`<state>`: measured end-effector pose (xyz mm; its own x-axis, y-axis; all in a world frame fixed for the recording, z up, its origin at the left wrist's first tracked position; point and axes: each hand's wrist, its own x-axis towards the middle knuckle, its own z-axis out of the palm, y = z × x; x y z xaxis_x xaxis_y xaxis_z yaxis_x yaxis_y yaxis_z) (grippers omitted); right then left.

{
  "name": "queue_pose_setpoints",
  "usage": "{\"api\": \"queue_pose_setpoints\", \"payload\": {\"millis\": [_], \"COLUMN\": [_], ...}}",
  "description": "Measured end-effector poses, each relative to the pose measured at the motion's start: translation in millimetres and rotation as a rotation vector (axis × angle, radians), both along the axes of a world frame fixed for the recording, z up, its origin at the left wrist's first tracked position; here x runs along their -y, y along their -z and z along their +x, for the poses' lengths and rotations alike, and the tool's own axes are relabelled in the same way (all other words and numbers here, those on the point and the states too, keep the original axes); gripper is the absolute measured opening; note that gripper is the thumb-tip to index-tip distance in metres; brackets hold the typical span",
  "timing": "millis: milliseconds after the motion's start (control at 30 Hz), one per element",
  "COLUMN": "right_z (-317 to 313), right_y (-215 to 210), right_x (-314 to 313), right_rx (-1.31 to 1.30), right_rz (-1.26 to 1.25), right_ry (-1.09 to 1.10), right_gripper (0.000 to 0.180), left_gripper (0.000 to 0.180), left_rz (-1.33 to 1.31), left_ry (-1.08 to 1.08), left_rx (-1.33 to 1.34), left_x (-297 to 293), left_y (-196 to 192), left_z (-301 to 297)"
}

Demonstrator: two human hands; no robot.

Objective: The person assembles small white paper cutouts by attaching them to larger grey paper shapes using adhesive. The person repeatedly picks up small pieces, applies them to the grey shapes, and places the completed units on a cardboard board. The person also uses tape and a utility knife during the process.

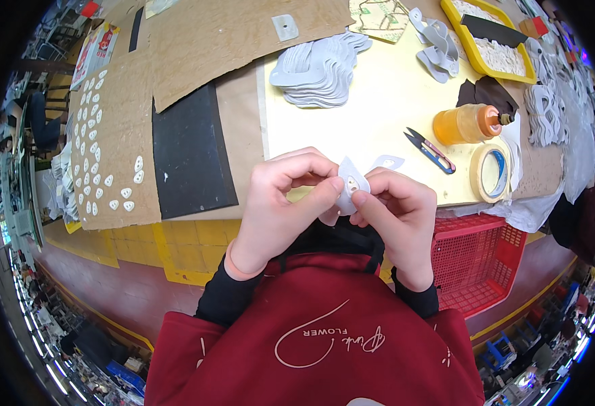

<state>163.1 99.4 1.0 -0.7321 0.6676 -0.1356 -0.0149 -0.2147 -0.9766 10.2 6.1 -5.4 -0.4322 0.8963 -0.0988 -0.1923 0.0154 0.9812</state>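
My left hand (285, 199) and my right hand (402, 213) meet in front of my chest at the table's near edge. Between them they pinch a light grey, curved cut piece (349, 169), thumbs on its face. On that piece sits a small whitish patch (353, 185) with dark holes, partly covered by my thumbs. Another grey piece (389, 162) lies just behind my right fingers. Further back is a thick stack of grey cut pieces (314, 78). Many small white patches (96, 149) are spread over the cardboard (118, 193) at the left.
To the right are thread snips (433, 150), an orange-filled bottle (460, 125) and a tape roll (481, 173). A yellow tray (470, 51) with white pieces stands at the back right. A black sheet (191, 155) lies left of centre. Below the table edge is a red basket (477, 260).
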Motion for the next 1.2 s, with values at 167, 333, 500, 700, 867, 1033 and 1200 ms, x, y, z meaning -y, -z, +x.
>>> {"api": "queue_pose_setpoints", "payload": {"millis": [167, 333, 500, 700, 867, 1033, 1200], "right_z": [0.7, 3.1, 3.6, 4.2, 5.3, 4.4, 4.8], "right_y": [-0.8, -1.4, -1.4, 0.3, 2.9, 3.3, 2.7], "right_x": [-0.2, 0.2, 0.3, 0.2, -0.1, -1.8, -1.7], "right_rx": [-0.003, -0.003, 0.006, -0.012, -0.017, -0.012, 0.035], "right_rz": [-0.036, -0.059, -0.054, -0.115, -0.196, -0.185, -0.093], "right_ry": [0.0, 0.0, -0.004, -0.036, -0.015, 0.022, -0.076], "right_gripper": [0.004, 0.005, 0.004, 0.004, 0.005, 0.006, 0.009], "left_gripper": [0.001, 0.004, 0.005, 0.008, 0.006, 0.006, 0.01], "left_rz": [0.045, 0.015, 0.004, -0.004, -0.041, -0.03, -0.014], "left_ry": [0.058, 0.065, 0.096, 0.195, 0.204, 0.182, 0.228], "left_rx": [-0.148, -0.102, -0.074, 0.159, 0.248, 0.217, 0.046], "left_x": [-2.0, -3.0, -4.8, -1.2, -1.9, -4.3, -3.7], "left_y": [0.2, 0.9, -0.9, 0.5, 2.9, 2.7, 2.7], "left_z": [-5.6, -2.4, -1.7, -12.6, -12.1, -8.2, -14.8]}}
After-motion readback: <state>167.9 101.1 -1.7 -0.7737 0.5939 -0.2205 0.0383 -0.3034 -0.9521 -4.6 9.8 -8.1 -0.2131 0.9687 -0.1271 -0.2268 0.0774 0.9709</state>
